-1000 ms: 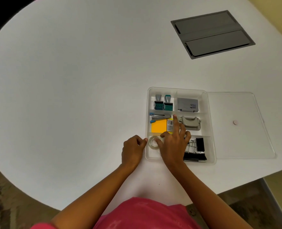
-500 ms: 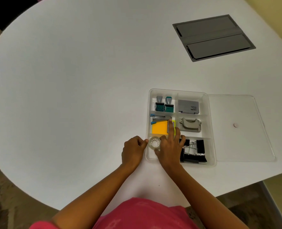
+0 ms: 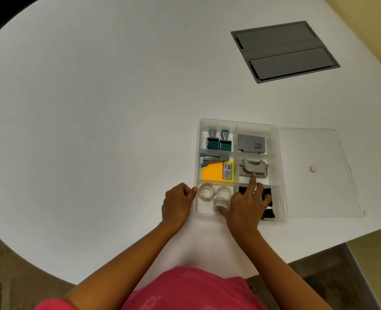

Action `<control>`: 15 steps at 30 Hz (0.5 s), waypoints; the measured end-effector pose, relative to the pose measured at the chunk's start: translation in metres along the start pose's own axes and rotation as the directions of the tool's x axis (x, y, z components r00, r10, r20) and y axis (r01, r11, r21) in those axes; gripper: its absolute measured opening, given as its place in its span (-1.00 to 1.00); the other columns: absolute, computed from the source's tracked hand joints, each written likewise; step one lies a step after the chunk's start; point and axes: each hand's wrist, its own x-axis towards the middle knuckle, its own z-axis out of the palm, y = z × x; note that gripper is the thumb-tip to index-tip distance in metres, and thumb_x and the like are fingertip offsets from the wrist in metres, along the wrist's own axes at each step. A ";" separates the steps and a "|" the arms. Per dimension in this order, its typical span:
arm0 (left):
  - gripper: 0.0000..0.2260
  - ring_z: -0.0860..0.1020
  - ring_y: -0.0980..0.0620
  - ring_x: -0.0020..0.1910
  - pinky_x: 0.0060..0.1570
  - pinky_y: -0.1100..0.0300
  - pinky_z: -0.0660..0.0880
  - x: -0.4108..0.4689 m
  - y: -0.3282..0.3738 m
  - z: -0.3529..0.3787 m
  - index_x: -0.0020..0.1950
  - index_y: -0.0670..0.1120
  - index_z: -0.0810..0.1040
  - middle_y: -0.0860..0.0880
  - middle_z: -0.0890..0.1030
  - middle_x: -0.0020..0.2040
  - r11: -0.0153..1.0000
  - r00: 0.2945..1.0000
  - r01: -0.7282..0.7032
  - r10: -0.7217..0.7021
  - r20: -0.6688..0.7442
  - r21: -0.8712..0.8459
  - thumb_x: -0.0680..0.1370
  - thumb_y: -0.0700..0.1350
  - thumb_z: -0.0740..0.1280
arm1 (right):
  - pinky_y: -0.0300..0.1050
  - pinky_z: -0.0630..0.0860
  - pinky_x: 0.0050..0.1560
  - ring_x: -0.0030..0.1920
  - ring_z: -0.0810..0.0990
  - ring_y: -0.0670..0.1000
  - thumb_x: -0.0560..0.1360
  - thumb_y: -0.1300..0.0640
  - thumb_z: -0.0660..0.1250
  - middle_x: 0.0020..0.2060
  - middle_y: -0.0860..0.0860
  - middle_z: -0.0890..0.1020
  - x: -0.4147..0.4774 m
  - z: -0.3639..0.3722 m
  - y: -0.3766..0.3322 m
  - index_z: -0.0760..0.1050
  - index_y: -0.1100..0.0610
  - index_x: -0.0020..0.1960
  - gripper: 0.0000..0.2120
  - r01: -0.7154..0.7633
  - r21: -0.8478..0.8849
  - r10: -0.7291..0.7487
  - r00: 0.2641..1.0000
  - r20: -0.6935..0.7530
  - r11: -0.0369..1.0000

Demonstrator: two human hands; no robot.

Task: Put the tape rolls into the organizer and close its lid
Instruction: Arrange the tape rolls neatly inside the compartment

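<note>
1. Both hands sit at the near end of the organizer (image 3: pixel 281 166). The left hand (image 3: pixel 177 203) is curled into a loose fist against the outer left wall, holding nothing, looks like it's just steadying the box. The right hand (image 3: pixel 246 204) is spread flat over the near compartments, fingers apart, thumb touching the closest tape roll (image 3: pixel 220 203), index finger stretched up to the hole punch (image 3: pixel 253 167).
2. What changed: a second ago only one roll showed under the right hand, and that hand covered the near-left compartment. Now it has slid right and three rolls are visible in there.
3. So the loading part looks pretty much done, unless more rolls are hiding somewhere out of view. None are visible on the counter (image 3: pixel 95 108).
4. The rolls are small, clear and glossy: two lying flat side by side, the third in front, partly under the thumb and maybe leaning on the others.
5. The lid (image 3: pixel 319 198) lies flat on the counter, open, touching the organizer's right side. Closing it is what's left.
</note>
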 end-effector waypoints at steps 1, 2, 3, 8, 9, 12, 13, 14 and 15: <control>-0.71 0.62 -0.06 -0.17 -0.04 -0.03 0.56 0.000 0.000 0.000 -0.13 -0.12 0.56 -0.04 0.64 -0.18 1.000 1.000 0.000 0.000 0.002 0.002 0.54 0.09 0.28 | 0.23 0.09 0.44 0.50 0.06 0.22 0.32 -0.31 0.40 0.54 0.17 0.02 0.000 0.002 -0.003 0.61 0.11 0.02 -0.48 -0.002 -0.013 0.002 1.000 0.027 1.000; -0.71 0.63 -0.06 -0.16 -0.03 -0.04 0.56 0.000 0.000 0.000 -0.13 -0.12 0.55 -0.05 0.64 -0.17 1.000 1.000 0.000 0.000 0.005 0.005 0.55 0.09 0.27 | 0.24 0.07 0.45 0.51 0.05 0.23 0.32 -0.32 0.40 0.54 0.19 0.03 0.000 0.004 -0.006 0.61 0.11 0.03 -0.46 -0.002 -0.019 0.003 0.999 0.050 1.000; -0.71 0.63 -0.07 -0.16 -0.02 -0.04 0.56 0.000 0.001 0.000 -0.13 -0.12 0.55 -0.06 0.65 -0.17 1.000 1.000 -0.002 0.002 0.007 0.008 0.55 0.09 0.27 | 0.24 0.05 0.46 0.51 0.04 0.24 0.31 -0.33 0.40 0.54 0.22 0.03 0.001 0.006 -0.009 0.61 0.11 0.04 -0.44 -0.004 -0.019 0.005 0.998 0.068 1.000; -0.74 0.63 -0.06 -0.16 -0.02 -0.03 0.56 0.001 0.002 -0.002 -0.15 -0.09 0.54 -0.03 0.63 -0.19 1.000 1.000 -0.005 0.005 0.015 0.031 0.55 0.09 0.27 | 0.25 0.03 0.47 0.51 0.03 0.26 0.35 -0.24 0.43 0.52 0.27 0.03 0.007 0.011 -0.020 0.56 0.18 0.13 -0.43 -0.037 -0.057 0.042 0.994 0.105 0.998; -0.74 0.63 -0.05 -0.16 -0.02 -0.03 0.56 0.000 0.002 -0.002 -0.16 -0.07 0.53 -0.02 0.63 -0.19 0.999 1.000 -0.003 0.003 0.015 0.034 0.55 0.10 0.27 | 0.25 0.04 0.47 0.50 0.03 0.26 0.38 -0.17 0.43 0.52 0.27 0.03 0.008 0.012 -0.021 0.55 0.19 0.15 -0.49 -0.042 -0.069 0.049 0.994 0.101 0.997; -0.74 0.62 -0.04 -0.17 -0.03 -0.02 0.56 0.000 0.002 -0.002 -0.19 -0.05 0.52 0.00 0.62 -0.20 0.999 1.000 0.003 -0.004 0.014 0.049 0.54 0.12 0.26 | 0.24 0.03 0.47 0.51 0.00 0.26 0.38 -0.09 0.46 0.52 0.27 0.00 0.011 0.011 -0.023 0.53 0.21 0.17 -0.50 -0.042 -0.075 0.051 0.992 0.119 0.996; -0.74 0.62 -0.05 -0.17 -0.03 -0.01 0.56 -0.001 0.002 -0.003 -0.19 -0.05 0.52 0.00 0.62 -0.21 0.999 1.000 0.005 -0.006 0.015 0.053 0.54 0.12 0.26 | 0.24 0.03 0.47 0.51 -0.02 0.26 0.37 -0.10 0.46 0.52 0.27 -0.01 0.011 0.010 -0.023 0.51 0.22 0.20 -0.46 -0.037 -0.073 0.046 0.991 0.128 0.997; -0.73 0.62 -0.05 -0.17 -0.03 -0.02 0.56 -0.001 0.002 -0.003 -0.18 -0.05 0.52 0.01 0.61 -0.21 0.998 1.000 0.006 -0.007 0.017 0.055 0.54 0.12 0.26 | 0.25 0.02 0.47 0.52 -0.03 0.26 0.36 -0.12 0.46 0.52 0.26 -0.01 0.011 0.009 -0.023 0.49 0.23 0.22 -0.42 -0.031 -0.070 0.040 0.991 0.131 0.997; -0.73 0.62 -0.05 -0.17 -0.03 -0.02 0.55 -0.001 0.002 -0.003 -0.18 -0.06 0.52 0.01 0.60 -0.22 0.998 1.000 0.007 -0.008 0.020 0.056 0.54 0.12 0.26 | 0.25 0.02 0.47 0.52 -0.03 0.25 0.35 -0.13 0.46 0.52 0.26 0.00 0.010 0.009 -0.022 0.46 0.24 0.25 -0.37 -0.027 -0.067 0.035 0.992 0.123 0.997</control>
